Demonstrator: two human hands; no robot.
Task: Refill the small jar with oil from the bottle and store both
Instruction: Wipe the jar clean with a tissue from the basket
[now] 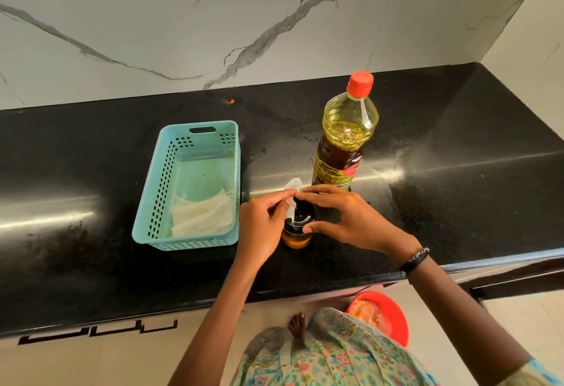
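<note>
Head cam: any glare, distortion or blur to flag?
Head view: bright streaks of glare lie across the black counter, left and right of the basket. Wide-angle bend curves the counter's edges. The bottle and both hands, left hand and right hand, over the jar, look sharp enough; the bottle's label print is unreadable.

Stood close together mid-counter: blue basket (186, 186), small jar (297, 227), oil bottle (345, 138) just behind. Left open black countertop (457, 172) to the right and far left.
</note>
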